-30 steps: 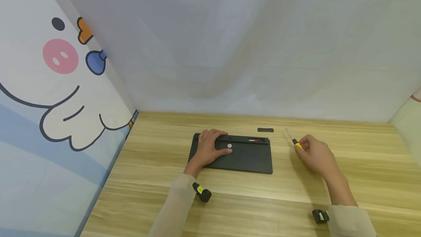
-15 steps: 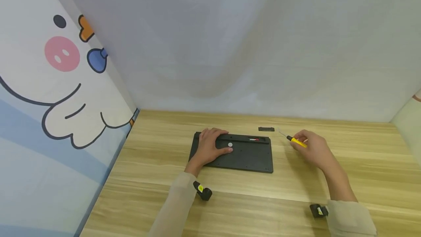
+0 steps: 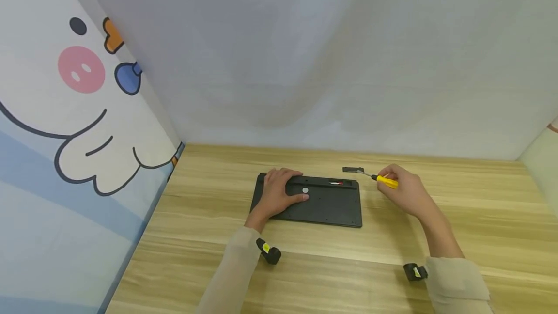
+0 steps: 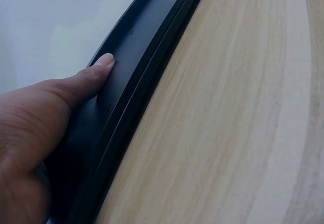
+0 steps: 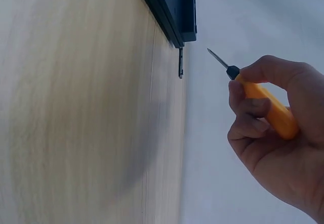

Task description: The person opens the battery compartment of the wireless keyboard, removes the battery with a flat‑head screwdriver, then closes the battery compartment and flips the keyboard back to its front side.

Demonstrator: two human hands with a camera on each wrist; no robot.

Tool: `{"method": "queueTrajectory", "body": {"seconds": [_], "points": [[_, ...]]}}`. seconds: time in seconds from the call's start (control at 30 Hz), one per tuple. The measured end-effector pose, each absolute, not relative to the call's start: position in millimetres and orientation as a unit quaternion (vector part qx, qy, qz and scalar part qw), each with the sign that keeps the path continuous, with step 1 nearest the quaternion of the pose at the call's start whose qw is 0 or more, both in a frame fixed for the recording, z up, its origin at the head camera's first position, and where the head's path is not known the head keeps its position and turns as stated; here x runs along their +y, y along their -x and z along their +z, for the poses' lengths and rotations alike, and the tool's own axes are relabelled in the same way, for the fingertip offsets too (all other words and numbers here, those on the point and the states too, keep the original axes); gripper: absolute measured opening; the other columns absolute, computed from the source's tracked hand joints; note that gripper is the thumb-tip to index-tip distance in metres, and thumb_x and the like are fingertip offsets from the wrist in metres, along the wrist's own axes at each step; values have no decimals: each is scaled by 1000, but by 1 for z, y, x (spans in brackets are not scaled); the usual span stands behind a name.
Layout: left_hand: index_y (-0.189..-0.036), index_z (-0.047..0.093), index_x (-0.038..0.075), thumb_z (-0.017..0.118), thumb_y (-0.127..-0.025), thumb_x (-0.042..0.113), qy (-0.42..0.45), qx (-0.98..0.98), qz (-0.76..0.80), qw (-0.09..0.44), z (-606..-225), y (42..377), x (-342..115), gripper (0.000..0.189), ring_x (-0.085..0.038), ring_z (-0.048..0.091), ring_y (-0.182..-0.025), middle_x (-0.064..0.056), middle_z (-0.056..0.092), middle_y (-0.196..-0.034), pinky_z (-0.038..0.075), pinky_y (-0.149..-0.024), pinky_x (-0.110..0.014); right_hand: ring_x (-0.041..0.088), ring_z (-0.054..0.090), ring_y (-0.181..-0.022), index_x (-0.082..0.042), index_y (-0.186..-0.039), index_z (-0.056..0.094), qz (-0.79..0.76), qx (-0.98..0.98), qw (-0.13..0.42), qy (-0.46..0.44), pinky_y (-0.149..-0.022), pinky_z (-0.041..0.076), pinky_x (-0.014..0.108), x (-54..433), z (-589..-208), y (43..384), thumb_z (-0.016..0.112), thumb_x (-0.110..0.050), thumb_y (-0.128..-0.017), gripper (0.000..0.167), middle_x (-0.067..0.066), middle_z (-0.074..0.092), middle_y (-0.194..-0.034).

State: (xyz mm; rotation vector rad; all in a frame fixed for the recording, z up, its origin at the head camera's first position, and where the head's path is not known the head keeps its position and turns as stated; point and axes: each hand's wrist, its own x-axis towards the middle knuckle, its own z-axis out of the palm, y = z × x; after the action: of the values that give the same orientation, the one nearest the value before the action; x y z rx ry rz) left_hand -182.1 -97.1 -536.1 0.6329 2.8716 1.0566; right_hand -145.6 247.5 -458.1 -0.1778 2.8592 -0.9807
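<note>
A black keyboard (image 3: pixel 329 207) lies underside up on the wooden table, its small battery compartment (image 3: pixel 336 182) uncovered with something red and silver inside. My left hand (image 3: pixel 276 195) holds the keyboard's left part, thumb flat on the underside and fingers bent over the far edge; the left wrist view shows the thumb (image 4: pixel 93 77) pressing there. My right hand (image 3: pixel 403 190) grips a screwdriver (image 3: pixel 387 181) by its yellow handle. Its metal shaft points left, and in the right wrist view the tip is in the air. A thin black battery cover (image 3: pixel 353 169) lies beyond the keyboard.
The wooden table (image 3: pixel 348 275) runs back to a pale grey curtain-like wall (image 3: pixel 327 62). At left stands a panel (image 3: pixel 87 159) printed with a cartoon. A round light sticker (image 3: pixel 305 190) sits on the keyboard. Black wrist cameras (image 3: pixel 269 252) are worn on both forearms.
My right hand has moved left and away from me with the screwdriver, whose shaft has swung toward the battery cover. The left hand and keyboard have stayed put.
</note>
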Motion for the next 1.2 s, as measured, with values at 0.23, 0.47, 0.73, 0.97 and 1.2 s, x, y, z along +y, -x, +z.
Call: {"method": "queueTrajectory", "body": {"seconds": [0.23, 0.47, 0.73, 0.97, 1.2], "points": [[-140, 60, 19, 82, -86, 40, -206, 917, 341, 8, -536, 182, -97, 63, -29, 54, -136, -7, 62, -139, 15, -130, -56, 50, 62, -123, -10, -113, 65, -321, 943, 55, 71, -98, 54, 63, 243, -457, 149, 67, -32, -99, 26, 24, 69, -125], [-141, 60, 19, 82, -86, 40, -203, 916, 345, 10, -534, 181, -97, 63, -29, 54, -136, -7, 62, -139, 14, -131, -56, 42, 70, -109, -14, -105, 72, -309, 944, 24, 117, -92, 57, 58, 236, -454, 156, 73, -32, -95, 21, 16, 76, -110], [-141, 59, 20, 82, -86, 41, -202, 917, 343, 12, -538, 183, -97, 63, -29, 54, -136, -6, 62, -139, 14, -131, -55, 38, 69, -105, -12, -106, 75, -288, 947, 47, 137, -89, 57, 57, 229, -448, 160, 73, -27, -95, 18, 17, 75, -113], [-141, 59, 20, 82, -86, 41, -202, 917, 344, 11, -538, 183, -98, 63, -28, 54, -136, -6, 61, -139, 13, -131, -55, 40, 69, -104, -10, -103, 75, -272, 948, 53, 158, -87, 58, 57, 224, -442, 164, 73, -24, -95, 16, 20, 75, -113], [-141, 59, 20, 82, -86, 43, -203, 918, 339, 8, -537, 184, -97, 64, -28, 54, -136, -6, 62, -139, 15, -131, -55, 37, 71, -99, -8, -100, 75, -257, 948, 66, 175, -84, 60, 54, 219, -437, 169, 72, -20, -95, 14, 18, 76, -109]]}}
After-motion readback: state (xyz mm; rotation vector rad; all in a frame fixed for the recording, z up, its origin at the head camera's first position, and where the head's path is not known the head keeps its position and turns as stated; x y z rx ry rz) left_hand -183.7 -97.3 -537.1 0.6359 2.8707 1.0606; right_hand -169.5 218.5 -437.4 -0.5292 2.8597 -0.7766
